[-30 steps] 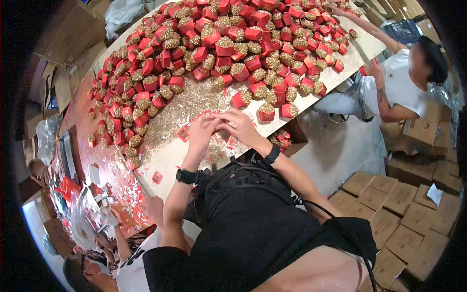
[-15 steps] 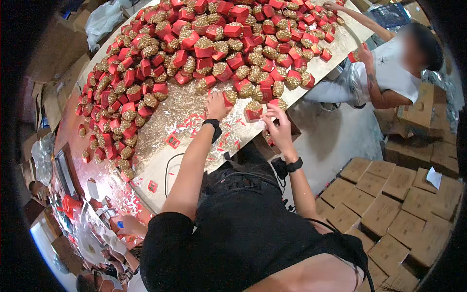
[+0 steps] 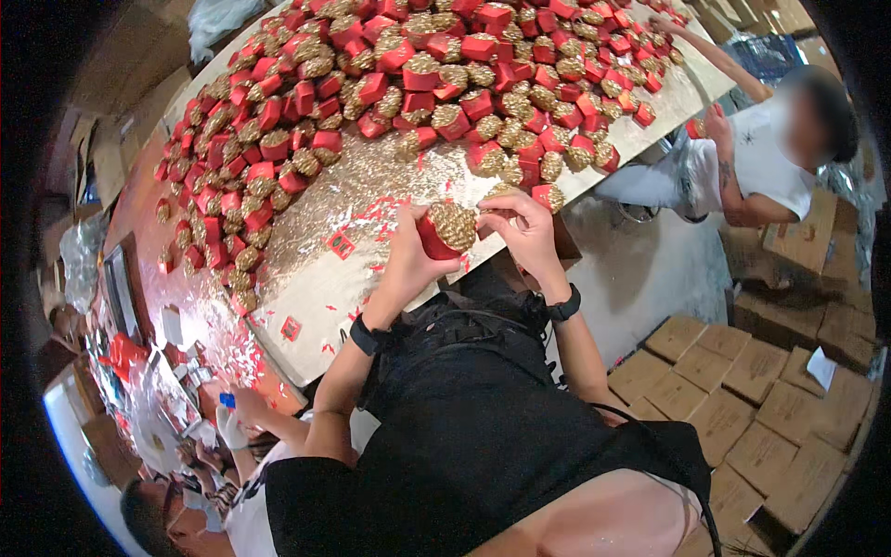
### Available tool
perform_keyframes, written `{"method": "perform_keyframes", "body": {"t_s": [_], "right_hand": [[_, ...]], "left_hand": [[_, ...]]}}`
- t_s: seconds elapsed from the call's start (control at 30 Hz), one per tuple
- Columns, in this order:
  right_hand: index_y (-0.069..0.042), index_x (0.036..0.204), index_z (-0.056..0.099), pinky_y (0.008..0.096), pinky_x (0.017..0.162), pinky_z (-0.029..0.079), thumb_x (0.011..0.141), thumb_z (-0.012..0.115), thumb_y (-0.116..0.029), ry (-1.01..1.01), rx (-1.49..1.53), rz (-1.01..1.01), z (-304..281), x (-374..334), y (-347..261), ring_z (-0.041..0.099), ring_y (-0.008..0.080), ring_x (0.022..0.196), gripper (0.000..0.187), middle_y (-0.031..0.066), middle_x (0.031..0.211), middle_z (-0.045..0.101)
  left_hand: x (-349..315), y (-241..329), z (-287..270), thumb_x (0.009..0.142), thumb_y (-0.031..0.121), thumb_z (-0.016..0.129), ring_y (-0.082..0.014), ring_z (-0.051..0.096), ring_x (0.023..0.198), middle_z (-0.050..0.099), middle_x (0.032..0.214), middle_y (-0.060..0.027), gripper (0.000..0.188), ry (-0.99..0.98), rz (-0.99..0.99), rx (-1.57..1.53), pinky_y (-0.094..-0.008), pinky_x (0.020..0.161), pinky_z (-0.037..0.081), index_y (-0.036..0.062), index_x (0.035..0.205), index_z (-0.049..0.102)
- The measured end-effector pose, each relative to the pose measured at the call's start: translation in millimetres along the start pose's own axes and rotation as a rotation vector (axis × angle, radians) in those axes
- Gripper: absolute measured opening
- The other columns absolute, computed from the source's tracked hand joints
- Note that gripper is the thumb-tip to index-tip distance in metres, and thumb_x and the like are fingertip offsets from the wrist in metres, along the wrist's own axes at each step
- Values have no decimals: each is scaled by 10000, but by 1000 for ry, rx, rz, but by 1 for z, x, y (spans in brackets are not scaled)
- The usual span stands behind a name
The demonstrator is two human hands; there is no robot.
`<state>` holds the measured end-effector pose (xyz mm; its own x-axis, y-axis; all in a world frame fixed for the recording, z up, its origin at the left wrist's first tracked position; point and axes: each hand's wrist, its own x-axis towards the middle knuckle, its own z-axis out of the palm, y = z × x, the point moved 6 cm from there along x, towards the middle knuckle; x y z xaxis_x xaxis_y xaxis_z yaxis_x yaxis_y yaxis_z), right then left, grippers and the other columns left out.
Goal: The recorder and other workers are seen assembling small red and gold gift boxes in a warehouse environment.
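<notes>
Red faceted cup with a gold nugget-textured top [image 3: 451,226] sits gripped in the left hand [image 3: 409,259] over the table [image 3: 316,306], its axis slanting, gold end toward upper right. The right hand [image 3: 525,230] bends thumb and forefinger together beside it; I cannot tell what they pinch. Dark print marks a red card [image 3: 341,245]

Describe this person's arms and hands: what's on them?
The left hand and right hand are ungloved. Each wrist has a black band. Short black sleeves leave the forearms bare, and a thin black cable runs by the right arm.
</notes>
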<state>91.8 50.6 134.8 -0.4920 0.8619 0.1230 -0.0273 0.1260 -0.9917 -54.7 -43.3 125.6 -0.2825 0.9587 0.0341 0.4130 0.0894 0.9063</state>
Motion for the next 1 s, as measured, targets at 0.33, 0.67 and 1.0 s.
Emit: {"method": "perform_keyframes", "body": {"t_s": [0.33,0.67,1.0], "right_hand": [[-18,825,647,223,603,429,681,687,6,-274,-132,-143,52,7,-15,565,123,706,152,62,791,616],[36,804,636,230,646,469,719,538,114,-564,-96,106,69,12,-3,584,119,714,152,71,776,597],[22,756,641,229,575,461,689,514,127,-597,-31,116,79,19,-1,603,120,670,178,72,684,594]], "left_hand": [[-42,-6,-32,505,117,814,-300,490,956,447,1015,-162,779,202,-3,61,-352,844,398,-10,1098,326],[-59,-3,-40,539,82,784,-341,505,904,415,982,-185,717,225,20,62,-378,774,424,-23,1078,323],[-59,-6,-38,552,77,769,-409,480,907,402,980,-223,670,222,-122,105,-420,752,425,-29,1037,320]]}}
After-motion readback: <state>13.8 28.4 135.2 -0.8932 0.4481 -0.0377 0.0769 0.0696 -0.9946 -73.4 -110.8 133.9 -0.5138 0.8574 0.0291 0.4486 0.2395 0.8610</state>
